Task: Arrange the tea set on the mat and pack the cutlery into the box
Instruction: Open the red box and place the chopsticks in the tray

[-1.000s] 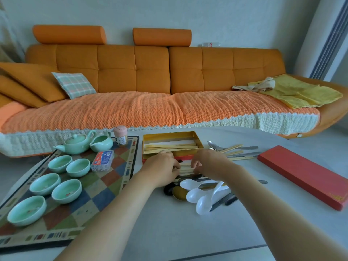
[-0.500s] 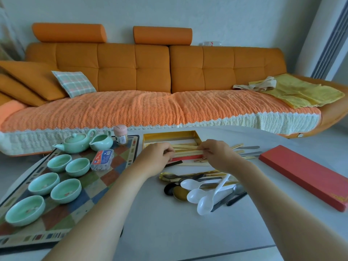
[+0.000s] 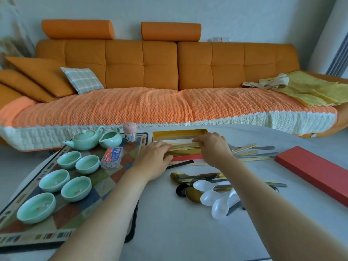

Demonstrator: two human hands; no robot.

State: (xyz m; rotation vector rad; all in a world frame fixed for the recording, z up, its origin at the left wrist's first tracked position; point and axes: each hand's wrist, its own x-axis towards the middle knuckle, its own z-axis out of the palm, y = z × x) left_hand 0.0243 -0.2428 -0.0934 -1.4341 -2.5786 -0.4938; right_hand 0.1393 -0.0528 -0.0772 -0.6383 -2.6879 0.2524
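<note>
At frame centre, the left hand point(image 3: 153, 160) and right hand point(image 3: 213, 147) held chopsticks point(image 3: 185, 146) over the box point(image 3: 178, 133), fingers curled round the bundle's ends.

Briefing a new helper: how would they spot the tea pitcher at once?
Start at the patterned mat on the left. At its far edge stand two pale green vessels; the pitcher is the right one. Unlike the teapot, it has no lid.

Mid-frame, the left hand point(image 3: 153, 162) and right hand point(image 3: 212, 147) cover both ends of the chopsticks point(image 3: 185, 145) at the box point(image 3: 178, 133). The red lid point(image 3: 316, 172) runs off the right edge, the mat point(image 3: 105, 187) off the lower left. Print on the blue packet point(image 3: 112, 157) is too small to read.
</note>
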